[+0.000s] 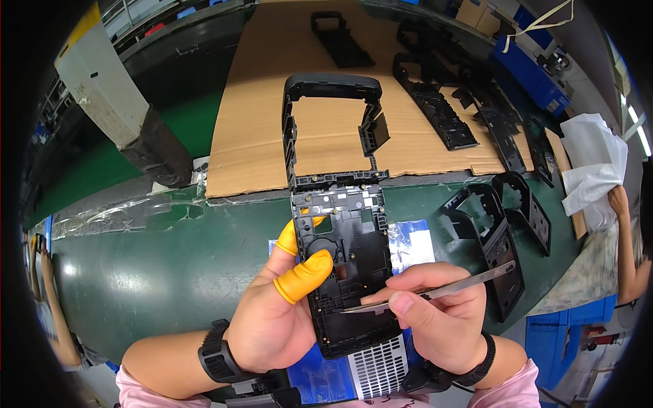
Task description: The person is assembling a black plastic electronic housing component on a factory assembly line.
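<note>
My left hand grips a long black plastic housing frame by its left edge, with yellow finger cots on the thumb and a finger. The thumb presses on the frame's inner face. At its far end the frame has a big rectangular opening; its near part is a ribbed panel with small brass-coloured spots. My right hand pinches a slim, flat metal tool between thumb and fingers. The tool's pointed end lies over the lower part of the panel; whether it touches cannot be made out.
Several similar black frames lie on a cardboard sheet at the back. More black housings rest on the green table to the right. A blue sheet with a white grid is below my hands. Other people's arms show at both sides.
</note>
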Available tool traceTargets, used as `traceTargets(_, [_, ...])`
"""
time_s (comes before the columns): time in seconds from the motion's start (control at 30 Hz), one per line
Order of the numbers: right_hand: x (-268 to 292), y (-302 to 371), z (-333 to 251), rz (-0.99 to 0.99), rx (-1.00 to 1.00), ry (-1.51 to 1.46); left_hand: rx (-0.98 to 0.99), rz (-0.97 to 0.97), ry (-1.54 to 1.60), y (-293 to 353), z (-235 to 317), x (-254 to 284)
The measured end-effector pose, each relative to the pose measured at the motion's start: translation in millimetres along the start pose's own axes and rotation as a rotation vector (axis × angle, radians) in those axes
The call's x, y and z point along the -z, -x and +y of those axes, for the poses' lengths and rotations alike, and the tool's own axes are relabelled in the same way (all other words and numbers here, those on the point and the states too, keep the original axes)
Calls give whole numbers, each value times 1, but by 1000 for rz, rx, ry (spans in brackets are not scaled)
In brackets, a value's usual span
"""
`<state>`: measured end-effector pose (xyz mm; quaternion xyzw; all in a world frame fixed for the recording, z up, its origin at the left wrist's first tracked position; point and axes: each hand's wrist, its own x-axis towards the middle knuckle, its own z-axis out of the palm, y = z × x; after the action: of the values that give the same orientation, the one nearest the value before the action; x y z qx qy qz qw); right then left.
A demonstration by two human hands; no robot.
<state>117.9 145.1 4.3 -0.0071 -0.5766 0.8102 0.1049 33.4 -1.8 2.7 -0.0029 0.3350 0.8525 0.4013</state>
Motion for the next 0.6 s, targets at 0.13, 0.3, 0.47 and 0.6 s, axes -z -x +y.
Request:
traceTargets(0.13, [0, 0, 0, 2, -6, 29, -9, -14, -1, 1, 0, -1])
traceTargets(0.3, [2, 0, 2, -1, 6, 30, -10, 2, -29, 1, 0, -2])
traceTargets(0.47, [1, 0, 2, 9, 20, 57, -42, -10, -29, 1, -1, -2])
traceTargets(0.6, [-6, -2, -1, 89, -4, 46, -46, -5, -34, 0, -1, -1])
